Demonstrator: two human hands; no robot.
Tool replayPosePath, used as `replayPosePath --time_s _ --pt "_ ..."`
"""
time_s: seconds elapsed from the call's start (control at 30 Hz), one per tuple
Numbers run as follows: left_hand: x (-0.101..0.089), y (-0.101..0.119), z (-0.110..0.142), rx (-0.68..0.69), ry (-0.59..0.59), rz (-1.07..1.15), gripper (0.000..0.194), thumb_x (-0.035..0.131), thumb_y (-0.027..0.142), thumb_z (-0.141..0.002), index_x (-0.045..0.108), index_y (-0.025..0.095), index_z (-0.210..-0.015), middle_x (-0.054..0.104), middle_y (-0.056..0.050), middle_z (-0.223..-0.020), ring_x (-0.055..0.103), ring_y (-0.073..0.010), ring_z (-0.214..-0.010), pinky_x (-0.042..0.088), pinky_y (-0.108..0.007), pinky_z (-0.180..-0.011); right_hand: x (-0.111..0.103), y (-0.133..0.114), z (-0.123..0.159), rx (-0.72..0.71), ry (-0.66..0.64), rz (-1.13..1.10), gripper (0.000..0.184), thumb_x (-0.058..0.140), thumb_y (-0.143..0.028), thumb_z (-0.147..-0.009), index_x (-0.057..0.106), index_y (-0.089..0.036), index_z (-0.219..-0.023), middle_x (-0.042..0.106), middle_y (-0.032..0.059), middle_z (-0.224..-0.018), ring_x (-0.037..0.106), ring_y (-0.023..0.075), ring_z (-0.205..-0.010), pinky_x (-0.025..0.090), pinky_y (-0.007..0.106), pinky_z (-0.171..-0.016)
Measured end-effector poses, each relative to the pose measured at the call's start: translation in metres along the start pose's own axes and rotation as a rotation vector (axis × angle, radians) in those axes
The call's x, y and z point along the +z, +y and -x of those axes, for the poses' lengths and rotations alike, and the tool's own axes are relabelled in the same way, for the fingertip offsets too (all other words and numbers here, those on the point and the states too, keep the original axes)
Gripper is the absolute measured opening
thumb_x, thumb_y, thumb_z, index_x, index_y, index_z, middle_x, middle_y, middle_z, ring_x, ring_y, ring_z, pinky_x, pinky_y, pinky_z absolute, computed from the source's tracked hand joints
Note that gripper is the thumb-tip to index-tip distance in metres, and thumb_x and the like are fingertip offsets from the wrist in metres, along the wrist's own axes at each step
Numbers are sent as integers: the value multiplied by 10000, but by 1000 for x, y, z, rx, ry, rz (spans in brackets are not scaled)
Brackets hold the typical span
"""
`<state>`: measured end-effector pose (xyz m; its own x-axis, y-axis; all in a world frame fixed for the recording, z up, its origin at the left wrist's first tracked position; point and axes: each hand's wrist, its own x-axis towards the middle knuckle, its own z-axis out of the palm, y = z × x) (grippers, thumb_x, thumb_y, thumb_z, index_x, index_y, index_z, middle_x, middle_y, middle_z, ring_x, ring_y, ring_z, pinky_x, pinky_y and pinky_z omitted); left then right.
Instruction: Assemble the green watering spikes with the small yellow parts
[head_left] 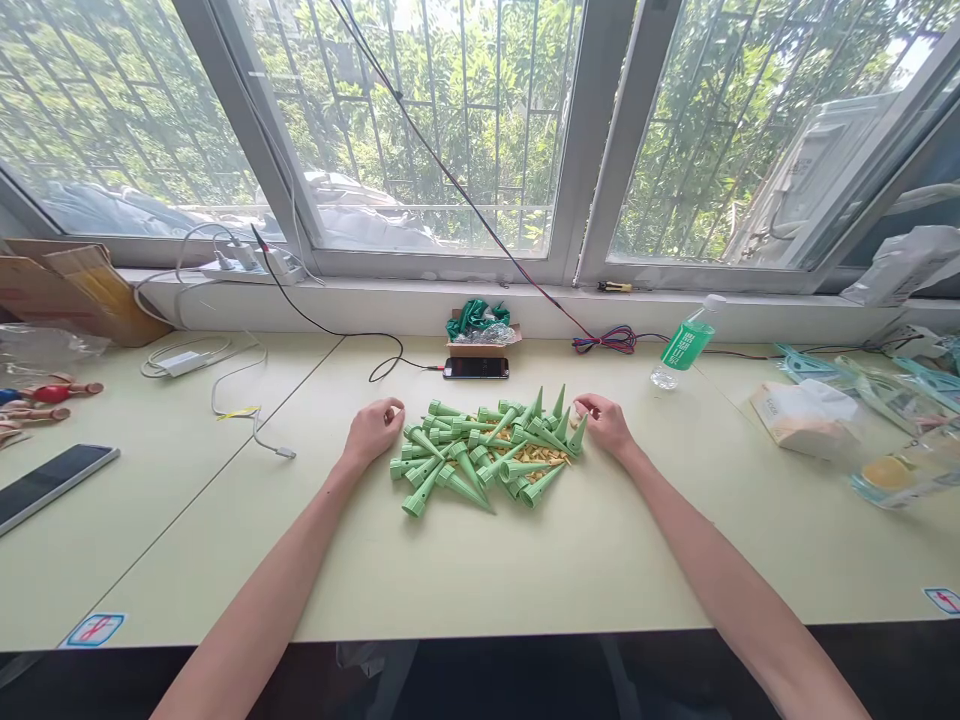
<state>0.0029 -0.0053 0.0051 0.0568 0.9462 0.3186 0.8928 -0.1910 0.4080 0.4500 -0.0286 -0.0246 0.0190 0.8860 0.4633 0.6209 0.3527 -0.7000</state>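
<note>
A heap of light green plastic spikes, hollow cones with ribbed round collars, lies on the pale table. Small tan pieces show among them, mostly on the right of the heap; their kind is too small to make out. At the left edge of the heap rests my left hand, its fingers curled in, with nothing visible in them. My right hand is beside the right edge, close to a few upright spikes. Its fingers are bent together, and I see nothing held. Whether it touches a spike I cannot tell.
Behind the heap are a phone on a black cable and a small cardboard box. A labelled bottle and tissue pack stand right. A white cable and larger phone lie left.
</note>
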Motion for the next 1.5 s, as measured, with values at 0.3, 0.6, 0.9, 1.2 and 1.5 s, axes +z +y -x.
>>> replayPosePath --time_s 0.3,0.6,0.9,1.2,1.5 --pt "0 0 -1 7 2 -9 274 471 375 -827 676 208 -900 615 -28 -714 578 -182 -669 440 -274 -662 2 -11 2 4 0 -142 292 568 -479 -876 670 -207 -909 721 57 -912 676 205 -882 524 326 -777" --pt "-1 2 0 -3 -7 3 291 466 384 -819 670 199 -915 601 -23 -708 568 -178 -674 431 -275 -667 3 -15 3 5 -56 -169 369 568 -530 -881 698 -199 -976 738 78 -977 680 223 -922 532 341 -787" --pt "-1 2 0 -6 -10 3 293 462 388 -822 667 199 -910 593 -21 -708 561 -177 -676 421 -276 -668 11 -8 3 1 -151 -66 416 579 -498 -875 680 -214 -1162 719 86 -1067 645 194 -783 524 340 -742" --pt "-2 2 1 3 -8 0 288 467 391 -827 669 199 -902 594 -18 -699 559 -172 -657 425 -270 -647 15 -1 4 -29 -174 -33 387 560 -426 -894 666 -221 -1205 703 81 -1090 626 179 -771 524 349 -779" --pt "-2 3 1 -19 -21 14 293 456 399 -821 658 203 -904 584 -20 -709 553 -178 -676 415 -280 -674 13 -8 3 -59 -175 -36 265 581 -405 -877 717 -207 -989 716 80 -1008 627 198 -801 517 341 -758"
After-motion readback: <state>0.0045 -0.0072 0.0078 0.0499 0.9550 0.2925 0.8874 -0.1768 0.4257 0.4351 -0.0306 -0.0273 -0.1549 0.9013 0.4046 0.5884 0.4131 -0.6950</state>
